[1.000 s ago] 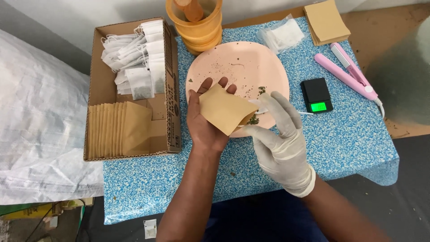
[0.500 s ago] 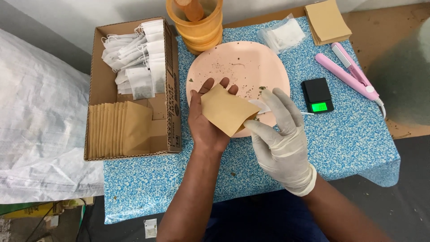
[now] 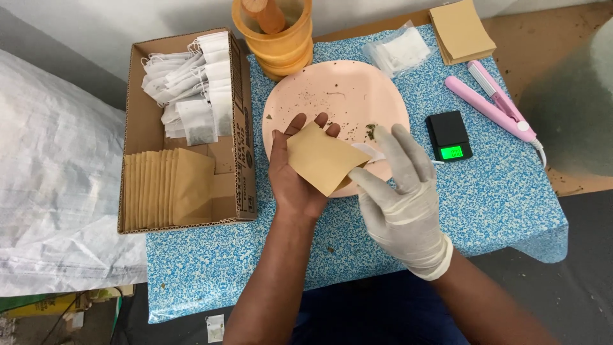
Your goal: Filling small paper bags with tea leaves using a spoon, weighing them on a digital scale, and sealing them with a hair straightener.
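Blue speckled tablecloth [image 3: 498,198] covers the table beside a white sack [image 3: 51,179].

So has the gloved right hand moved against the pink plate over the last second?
Barely. The right hand keeps its fingertips at the mouth of the brown envelope, over the pink plate's near edge; the slight shift looks like camera movement.
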